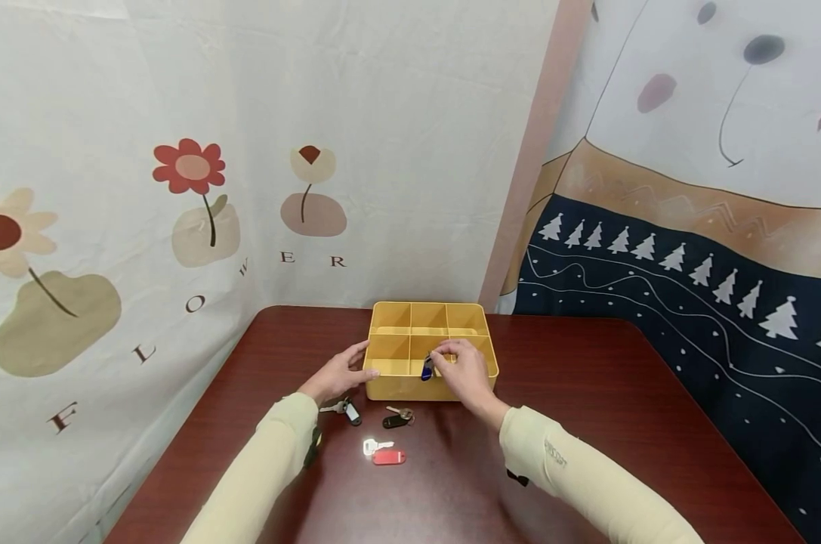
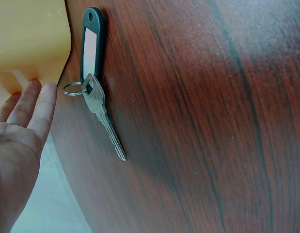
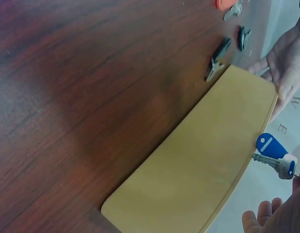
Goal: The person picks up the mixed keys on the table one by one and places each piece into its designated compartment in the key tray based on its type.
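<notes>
A yellow box [image 1: 410, 387] with several compartments stands on the table. My right hand [image 1: 466, 375] pinches a key [image 3: 273, 162] with a blue tag [image 1: 427, 369] and holds it over the box's front rim, by the middle front compartment. My left hand [image 1: 342, 375] rests at the box's front left corner, thumb near the rim, fingers straight against the left side. Close to the left wrist lies a key [image 2: 107, 128] on a ring with a black, white-labelled tag [image 2: 90, 48]. In front of the box lie a key with a black tag [image 1: 395, 421] and a silver key [image 1: 378, 446] beside a red tag [image 1: 389, 457].
The dark red-brown table [image 1: 587, 423] extends to both sides of the box. Behind it hangs a pale curtain [image 1: 410, 151] with printed flowers. At the right hangs a dark blue cloth [image 1: 655, 317] with printed trees.
</notes>
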Demonstrator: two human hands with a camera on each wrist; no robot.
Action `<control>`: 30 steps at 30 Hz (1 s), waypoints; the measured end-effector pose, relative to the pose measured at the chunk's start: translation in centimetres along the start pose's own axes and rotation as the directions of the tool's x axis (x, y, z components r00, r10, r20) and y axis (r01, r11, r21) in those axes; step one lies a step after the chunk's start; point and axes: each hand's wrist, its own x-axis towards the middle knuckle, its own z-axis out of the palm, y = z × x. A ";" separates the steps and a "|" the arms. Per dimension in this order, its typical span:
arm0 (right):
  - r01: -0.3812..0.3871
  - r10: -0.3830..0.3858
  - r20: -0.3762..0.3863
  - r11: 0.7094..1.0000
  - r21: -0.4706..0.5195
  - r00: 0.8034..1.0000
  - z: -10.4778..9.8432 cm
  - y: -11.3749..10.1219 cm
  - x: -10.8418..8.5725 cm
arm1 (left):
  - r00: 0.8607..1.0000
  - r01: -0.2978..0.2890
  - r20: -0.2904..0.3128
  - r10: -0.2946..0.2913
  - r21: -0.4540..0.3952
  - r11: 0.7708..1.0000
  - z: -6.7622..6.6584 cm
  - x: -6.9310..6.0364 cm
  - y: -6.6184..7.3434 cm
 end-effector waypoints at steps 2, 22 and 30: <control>-0.013 0.013 0.001 1.000 0.000 1.000 0.0 0.1 0.3 | 1.000 0.002 0.003 -0.002 0.000 1.000 0.0 0.0 0.0; -0.065 0.065 -0.030 0.998 -0.017 0.997 1.0 1.2 3.0 | 1.000 0.025 -0.012 -0.025 0.013 1.000 0.0 -0.2 0.0; -0.065 0.063 -0.051 0.997 -0.039 0.997 1.5 1.6 4.0 | 0.999 0.045 -0.026 -0.045 0.027 0.999 0.1 -0.2 0.2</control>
